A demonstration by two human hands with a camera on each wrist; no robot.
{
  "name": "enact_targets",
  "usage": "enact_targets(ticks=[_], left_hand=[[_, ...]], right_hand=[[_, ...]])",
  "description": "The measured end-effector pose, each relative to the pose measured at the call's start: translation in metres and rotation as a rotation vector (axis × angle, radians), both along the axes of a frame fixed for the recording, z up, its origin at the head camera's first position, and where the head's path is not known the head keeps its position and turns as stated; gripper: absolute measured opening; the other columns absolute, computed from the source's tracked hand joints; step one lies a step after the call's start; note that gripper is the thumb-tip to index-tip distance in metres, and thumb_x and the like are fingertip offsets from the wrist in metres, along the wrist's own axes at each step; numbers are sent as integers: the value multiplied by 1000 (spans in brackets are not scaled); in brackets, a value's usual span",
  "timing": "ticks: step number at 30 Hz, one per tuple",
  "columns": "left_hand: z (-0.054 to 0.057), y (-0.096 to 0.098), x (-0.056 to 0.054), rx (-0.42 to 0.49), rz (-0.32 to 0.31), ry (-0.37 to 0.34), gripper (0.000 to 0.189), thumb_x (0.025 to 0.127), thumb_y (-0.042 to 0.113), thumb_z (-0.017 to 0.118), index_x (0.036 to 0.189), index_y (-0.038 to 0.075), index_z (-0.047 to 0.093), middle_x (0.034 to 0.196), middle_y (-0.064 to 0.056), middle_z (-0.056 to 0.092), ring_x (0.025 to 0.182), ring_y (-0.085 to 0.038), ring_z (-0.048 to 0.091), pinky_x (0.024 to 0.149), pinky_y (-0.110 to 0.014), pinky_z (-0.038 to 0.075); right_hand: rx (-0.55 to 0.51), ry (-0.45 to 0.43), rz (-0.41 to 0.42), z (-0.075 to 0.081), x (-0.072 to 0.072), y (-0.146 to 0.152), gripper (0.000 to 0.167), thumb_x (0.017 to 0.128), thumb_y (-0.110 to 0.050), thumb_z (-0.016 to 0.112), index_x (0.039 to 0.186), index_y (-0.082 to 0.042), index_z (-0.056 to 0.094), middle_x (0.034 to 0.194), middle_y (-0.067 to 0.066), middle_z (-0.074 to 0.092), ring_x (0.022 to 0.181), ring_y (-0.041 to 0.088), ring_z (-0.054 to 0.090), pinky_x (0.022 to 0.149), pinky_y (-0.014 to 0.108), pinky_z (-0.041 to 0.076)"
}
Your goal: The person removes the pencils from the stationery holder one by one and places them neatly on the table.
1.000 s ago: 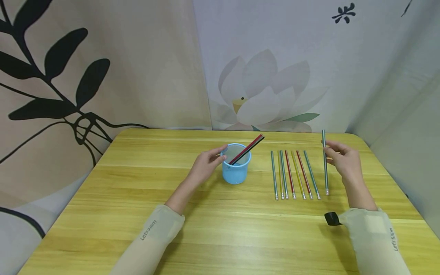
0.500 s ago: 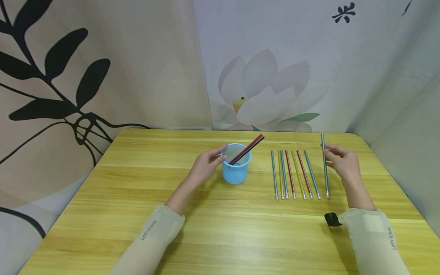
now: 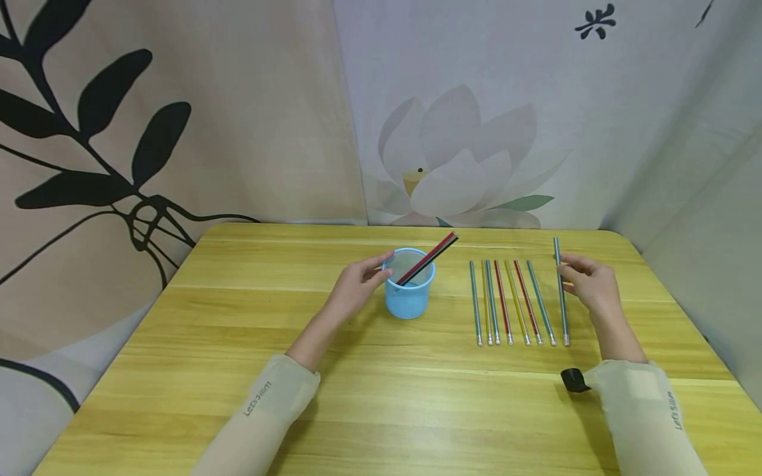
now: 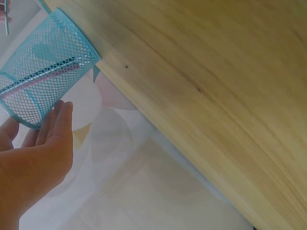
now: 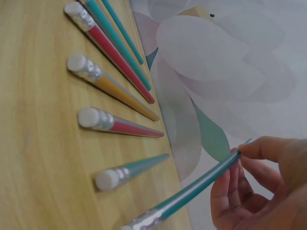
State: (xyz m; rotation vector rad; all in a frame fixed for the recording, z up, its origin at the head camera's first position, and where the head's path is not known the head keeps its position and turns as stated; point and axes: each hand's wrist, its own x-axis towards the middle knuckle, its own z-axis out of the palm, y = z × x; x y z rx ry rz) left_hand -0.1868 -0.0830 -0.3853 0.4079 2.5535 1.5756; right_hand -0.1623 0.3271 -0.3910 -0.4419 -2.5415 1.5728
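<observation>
My left hand (image 3: 356, 285) holds the left side of a light blue mesh pencil cup (image 3: 407, 303), thumb and fingers at its rim. In the left wrist view the fingers lie along the mesh cup (image 4: 50, 57). A red and a dark pencil (image 3: 427, 259) lean to the right inside it. My right hand (image 3: 591, 284) pinches a green pencil (image 3: 561, 291) near its far end. Its eraser end points toward me, low by the tabletop; in the right wrist view this green pencil (image 5: 196, 186) slants beside the row, thumb and fingertips on its upper end.
Several pencils lie side by side on the wooden table (image 3: 357, 410), erasers toward me: green, yellow and red ones, such as a red pencil (image 3: 527, 301) and a green pencil (image 3: 540, 301). A printed curtain (image 3: 268, 119) hangs behind the table's far edge.
My right hand has moved slightly left and toward me, and the green pencil has come down beside the row. The left hand and the cup have stayed in place.
</observation>
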Motion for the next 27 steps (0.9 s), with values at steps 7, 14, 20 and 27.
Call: enact_targets(ticks=[7,14,20,27], left_hand=[[0,0,-1,-5,1,9,43,102,27,58,144,21,54,148,-7,54,129,-29,60,107,-45,50],[0,0,0,-3,2,3,43,102,26,58,144,21,54,148,-8,55,128,-30,61,107,-45,51],[-1,0,0,5,1,3,43,101,27,58,144,21,55,148,-7,54,128,-29,61,107,-45,50],[-1,0,0,4,1,7,43,102,27,58,144,21,55,149,-6,54,128,-29,61,108,-45,50]], right_hand=[[9,-28,8,-3,-2,1,52,102,-29,55,143,3,49,94,-20,58,80,-10,56,73,12,57],[37,-63,2,-8,-6,2,50,103,-25,54,144,2,48,92,-18,55,78,-10,55,73,12,57],[73,-93,5,-13,-8,3,48,103,-24,53,144,2,49,100,-9,56,76,-10,54,72,14,58],[87,-106,20,-16,-10,3,46,103,-20,54,141,5,50,100,-5,57,74,-9,55,70,15,58]])
